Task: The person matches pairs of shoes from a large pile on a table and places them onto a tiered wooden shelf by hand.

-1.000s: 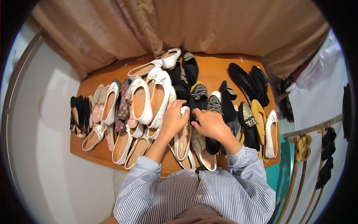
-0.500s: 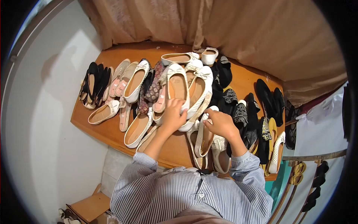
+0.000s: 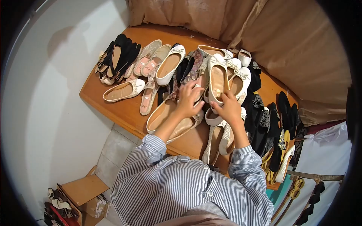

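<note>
My right hand [image 3: 230, 109] grips the heel end of a white ballet flat [image 3: 218, 77] with a bow on its toe. That flat lies on top of a pile, leaning against other white flats [image 3: 239, 83]. Just left of it, my left hand [image 3: 188, 100] hovers with fingers apart over the pile and holds nothing. Close to this hand are a brown patterned shoe [image 3: 193, 70] and a white flat [image 3: 162, 113] beneath the wrist. Nearer my body, below the right hand, stand quilted white flats [image 3: 226, 141].
Shoes crowd the wooden table [image 3: 96, 90]: black flats [image 3: 122, 56] at the left, black shoes [image 3: 286, 109] at the right. A brown curtain [image 3: 294, 49] hangs behind. On the floor at lower left is a cardboard box [image 3: 85, 187] beside more shoes.
My left hand has let go of the white ballet flat and moved left. The right hand has gone from a lower white shoe to that flat's heel. The view has turned left.
</note>
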The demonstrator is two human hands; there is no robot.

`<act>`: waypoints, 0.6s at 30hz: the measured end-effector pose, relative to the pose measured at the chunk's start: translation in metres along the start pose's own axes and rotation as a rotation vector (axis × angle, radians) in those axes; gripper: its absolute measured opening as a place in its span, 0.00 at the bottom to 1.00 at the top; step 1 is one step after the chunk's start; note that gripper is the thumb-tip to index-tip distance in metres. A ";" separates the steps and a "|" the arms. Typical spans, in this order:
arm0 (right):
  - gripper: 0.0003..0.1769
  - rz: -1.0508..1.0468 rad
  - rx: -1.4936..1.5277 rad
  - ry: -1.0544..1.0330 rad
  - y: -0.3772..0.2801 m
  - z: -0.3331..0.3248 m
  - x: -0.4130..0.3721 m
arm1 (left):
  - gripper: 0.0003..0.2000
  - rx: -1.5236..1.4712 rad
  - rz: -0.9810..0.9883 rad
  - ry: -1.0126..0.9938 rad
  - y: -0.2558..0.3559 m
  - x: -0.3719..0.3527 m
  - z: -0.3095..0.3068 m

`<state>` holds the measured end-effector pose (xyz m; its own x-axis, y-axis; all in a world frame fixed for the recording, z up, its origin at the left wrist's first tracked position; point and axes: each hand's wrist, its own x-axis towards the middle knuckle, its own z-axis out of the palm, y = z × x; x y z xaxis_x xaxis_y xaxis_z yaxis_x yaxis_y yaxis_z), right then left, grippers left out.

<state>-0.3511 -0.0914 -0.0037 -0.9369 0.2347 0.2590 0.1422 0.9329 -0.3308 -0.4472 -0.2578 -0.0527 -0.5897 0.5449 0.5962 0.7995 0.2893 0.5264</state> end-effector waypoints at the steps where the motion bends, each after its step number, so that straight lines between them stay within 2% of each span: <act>1: 0.21 0.007 0.001 0.012 -0.001 0.000 -0.002 | 0.21 0.144 -0.033 0.018 -0.014 -0.001 -0.007; 4: 0.20 0.085 0.027 0.020 -0.006 -0.001 -0.011 | 0.26 0.542 -0.314 0.031 -0.051 0.001 -0.025; 6: 0.19 0.146 0.053 0.032 -0.006 0.002 -0.014 | 0.29 0.509 -0.493 -0.068 -0.067 0.006 -0.042; 10: 0.18 0.114 0.000 0.187 -0.001 0.011 -0.018 | 0.27 0.524 -0.525 -0.114 -0.093 0.021 -0.061; 12: 0.19 0.123 -0.012 0.216 -0.001 0.007 -0.017 | 0.21 0.462 -0.611 -0.178 -0.119 0.021 -0.070; 13: 0.19 0.126 -0.009 0.221 0.001 0.006 -0.016 | 0.15 0.441 -0.510 -0.073 -0.125 0.016 -0.075; 14: 0.19 0.124 -0.013 0.224 0.001 0.005 -0.016 | 0.15 0.438 -0.508 -0.069 -0.131 0.013 -0.078; 16: 0.17 0.132 -0.040 0.241 0.002 0.003 -0.015 | 0.12 0.328 -0.331 0.133 -0.134 0.011 -0.084; 18: 0.17 0.132 -0.036 0.236 0.002 0.005 -0.014 | 0.10 0.312 -0.307 0.183 -0.138 0.008 -0.088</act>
<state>-0.3393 -0.0944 -0.0121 -0.8097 0.4083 0.4214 0.2735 0.8980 -0.3445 -0.5723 -0.3628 -0.0665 -0.7923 0.2576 0.5530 0.5645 0.6535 0.5043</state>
